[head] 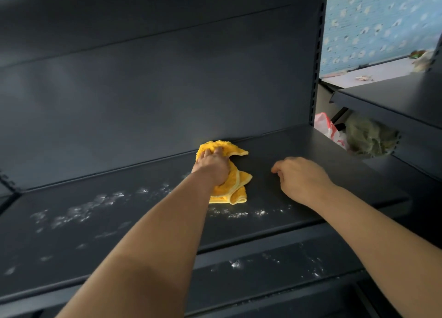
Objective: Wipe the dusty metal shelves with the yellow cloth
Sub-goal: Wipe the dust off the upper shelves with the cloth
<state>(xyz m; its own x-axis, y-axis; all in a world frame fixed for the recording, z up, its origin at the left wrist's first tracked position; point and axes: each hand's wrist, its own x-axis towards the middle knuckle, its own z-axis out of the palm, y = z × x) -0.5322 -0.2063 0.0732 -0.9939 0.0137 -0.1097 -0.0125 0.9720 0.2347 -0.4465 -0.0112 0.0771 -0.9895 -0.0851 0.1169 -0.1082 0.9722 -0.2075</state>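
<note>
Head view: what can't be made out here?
Shelf under the yellow cloth and left hand: covered, dust there unknown.
Right hand: fingertips curled under, shelf contact unclear.
Green bundle beside the red-and-white bag: blurred, unidentifiable.
Lower shelf: partly behind both forearms.

Shop-like room, dark metal display shelves (311,148)

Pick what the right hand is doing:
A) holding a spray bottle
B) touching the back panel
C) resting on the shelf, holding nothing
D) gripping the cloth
C: the right hand rests on the shelf and holds nothing, apart from the cloth, which the left hand grips.
</note>
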